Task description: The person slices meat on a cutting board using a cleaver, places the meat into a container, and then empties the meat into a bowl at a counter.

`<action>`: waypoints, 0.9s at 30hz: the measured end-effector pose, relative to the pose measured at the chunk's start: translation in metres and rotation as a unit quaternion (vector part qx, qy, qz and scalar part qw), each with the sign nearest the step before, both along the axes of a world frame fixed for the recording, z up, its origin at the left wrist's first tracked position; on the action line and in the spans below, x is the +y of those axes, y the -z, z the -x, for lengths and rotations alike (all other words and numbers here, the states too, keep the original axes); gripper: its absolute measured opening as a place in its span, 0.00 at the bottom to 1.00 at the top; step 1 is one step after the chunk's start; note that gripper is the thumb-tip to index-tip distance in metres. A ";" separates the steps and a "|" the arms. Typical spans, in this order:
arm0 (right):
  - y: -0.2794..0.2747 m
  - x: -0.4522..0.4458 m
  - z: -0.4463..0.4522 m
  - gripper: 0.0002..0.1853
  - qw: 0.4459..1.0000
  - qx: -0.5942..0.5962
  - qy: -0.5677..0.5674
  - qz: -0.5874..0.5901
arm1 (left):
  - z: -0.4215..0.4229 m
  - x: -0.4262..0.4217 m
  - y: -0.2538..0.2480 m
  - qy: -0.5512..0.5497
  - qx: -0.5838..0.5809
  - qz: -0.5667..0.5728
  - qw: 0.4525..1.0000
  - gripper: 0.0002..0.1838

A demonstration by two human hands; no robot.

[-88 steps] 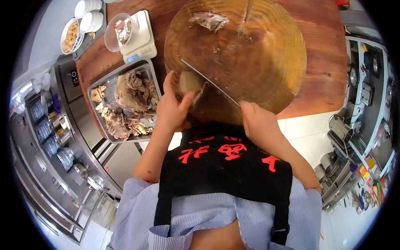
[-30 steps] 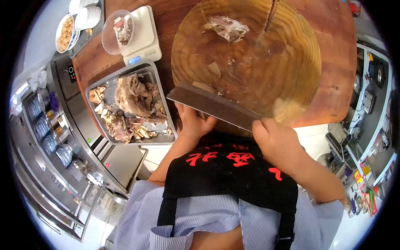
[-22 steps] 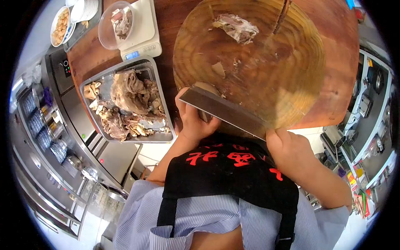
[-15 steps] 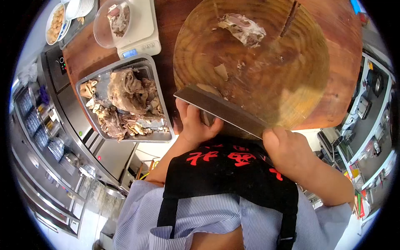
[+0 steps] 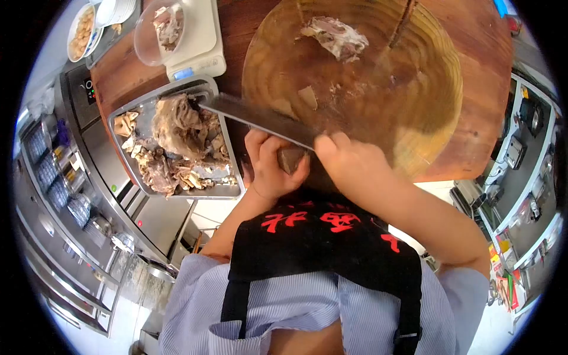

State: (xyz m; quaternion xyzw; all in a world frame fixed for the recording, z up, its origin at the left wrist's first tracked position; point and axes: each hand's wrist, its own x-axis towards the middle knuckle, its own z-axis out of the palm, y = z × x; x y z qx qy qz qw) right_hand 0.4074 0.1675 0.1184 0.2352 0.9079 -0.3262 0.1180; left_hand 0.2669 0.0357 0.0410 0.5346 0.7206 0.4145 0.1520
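My right hand is closed round the handle end of a wide cleaver. Its blade slants up and to the left, and the tip reaches over the rim of the metal tray. Below the blade, my left hand has its fingers curled round a grey-brown block that looks like a sharpening stone. The blade crosses over this block and hides part of it. Both hands are at the near left edge of a round wooden chopping block. A piece of cooked meat lies toward its far side.
The metal tray on the left holds cooked meat and scraps. Behind it, a clear plastic bowl with meat rests on a white scale. A dark upright blade-like piece stands at the chopping block's far side.
My right hand has moved left and away from my body, sliding the cleaver up-left across the block until its tip reaches the tray. My left hand has stayed nearly in place.
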 end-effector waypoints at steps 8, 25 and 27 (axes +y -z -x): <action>-0.021 -0.016 -0.034 0.05 0.995 -0.075 0.054 -0.043 | 0.001 -0.030 -0.002 0.022 -0.035 -0.006 0.999 0.35; -0.004 -0.079 -0.055 0.10 0.973 -0.074 0.201 -0.089 | 0.317 -0.133 0.015 -0.436 0.010 0.020 0.900 0.31; -0.004 -0.081 -0.055 0.08 0.972 -0.075 0.201 -0.099 | 0.329 -0.134 0.018 -0.413 0.063 0.059 0.906 0.31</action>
